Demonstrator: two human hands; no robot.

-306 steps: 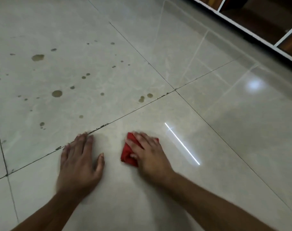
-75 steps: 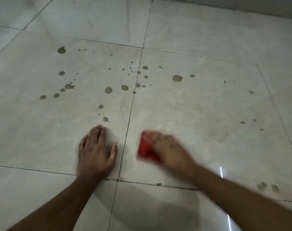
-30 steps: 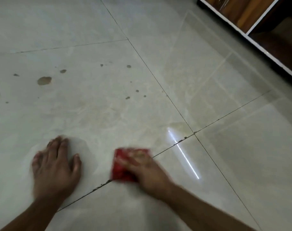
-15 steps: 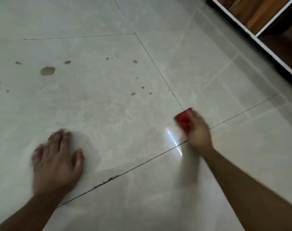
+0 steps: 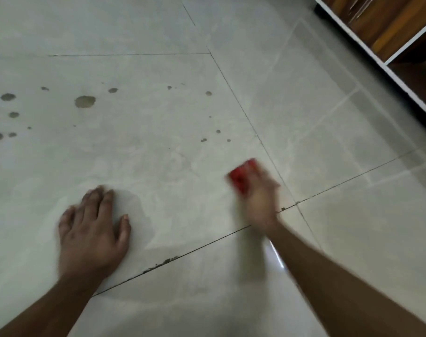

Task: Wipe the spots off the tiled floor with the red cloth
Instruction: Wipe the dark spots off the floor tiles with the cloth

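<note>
Pale glossy tiled floor, dark grout lines; brown spots scattered across the far left of the big tile, a few small ones nearer its middle. Your left hand lies flat on that tile, fingers straight and spread, holding nothing. Further right your blurred right hand presses the red cloth to the floor beside a grout line; wooden shelving far right.

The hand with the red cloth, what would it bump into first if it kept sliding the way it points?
The right hand points up and a little left, pushing the red cloth. Going straight on, it would probably meet the small brown spots just ahead first. The hand is blurred, so its exact line is uncertain.
</note>
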